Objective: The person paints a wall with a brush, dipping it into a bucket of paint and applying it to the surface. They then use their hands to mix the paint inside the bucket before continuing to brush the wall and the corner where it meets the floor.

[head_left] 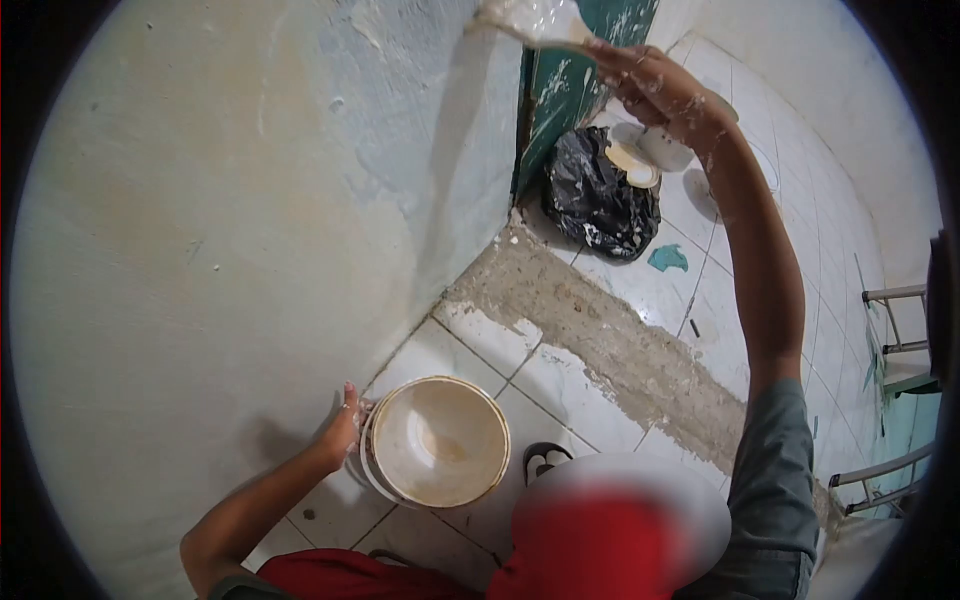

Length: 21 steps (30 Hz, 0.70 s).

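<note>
My left hand [348,430] grips the side of a white bucket [440,442] near the bottom of the view, its thumb up and its other fingers partly hidden behind the bucket. Thin residue coats the bucket's inside. Raised at the top, my right hand [655,85] is closed on a wide, whitish scraper-like tool [540,20], which is at the wall [250,200] and partly cut off by the frame edge. White specks cover my right hand and wrist.
A black plastic bag [600,200] lies by a green door [565,90]. A rough cement strip [590,320] crosses the tiled floor [465,350]. A teal scrap [668,258] lies near the bag. Metal-legged furniture [895,295] stands at the right edge.
</note>
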Each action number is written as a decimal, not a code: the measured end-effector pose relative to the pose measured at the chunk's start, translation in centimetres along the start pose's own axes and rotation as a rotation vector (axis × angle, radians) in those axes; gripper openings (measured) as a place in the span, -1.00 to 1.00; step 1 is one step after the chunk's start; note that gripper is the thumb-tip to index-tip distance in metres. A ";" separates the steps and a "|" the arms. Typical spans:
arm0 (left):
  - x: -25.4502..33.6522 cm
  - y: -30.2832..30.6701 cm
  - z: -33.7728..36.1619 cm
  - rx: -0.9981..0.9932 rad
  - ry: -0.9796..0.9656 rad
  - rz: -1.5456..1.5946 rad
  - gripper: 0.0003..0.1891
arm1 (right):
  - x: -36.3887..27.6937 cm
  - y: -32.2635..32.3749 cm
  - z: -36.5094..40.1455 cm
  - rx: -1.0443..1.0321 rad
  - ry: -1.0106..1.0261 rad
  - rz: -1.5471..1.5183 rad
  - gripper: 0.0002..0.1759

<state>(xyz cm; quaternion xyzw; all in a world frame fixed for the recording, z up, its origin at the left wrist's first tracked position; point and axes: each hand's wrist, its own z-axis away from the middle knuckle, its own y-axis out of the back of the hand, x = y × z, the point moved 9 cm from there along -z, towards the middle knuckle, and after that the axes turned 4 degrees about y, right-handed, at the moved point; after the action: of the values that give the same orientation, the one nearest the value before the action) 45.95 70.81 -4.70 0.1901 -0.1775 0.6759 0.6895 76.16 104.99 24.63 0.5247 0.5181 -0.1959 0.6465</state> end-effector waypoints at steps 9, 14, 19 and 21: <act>-1.7 1.9 -1.6 0.011 -0.010 0.009 -0.15 | 19.9 -12.8 1.7 -0.018 -0.302 -0.438 -0.51; -0.3 0.4 -0.9 -0.030 -0.043 -0.027 -0.17 | 30.5 -18.9 4.9 0.000 -0.544 -0.057 -0.48; 0.1 0.7 -0.4 0.119 0.010 0.035 -0.13 | 22.9 -14.7 3.3 -0.012 -0.325 0.052 -0.46; -0.6 0.8 -0.8 0.060 0.047 0.065 -0.12 | 17.7 -11.8 2.9 0.017 -0.176 -0.047 -0.49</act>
<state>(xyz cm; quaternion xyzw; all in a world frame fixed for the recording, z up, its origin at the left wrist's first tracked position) 45.12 70.65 -5.68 0.1888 -0.1468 0.7074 0.6651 74.93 103.18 3.22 0.4985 0.4698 -0.2610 0.6802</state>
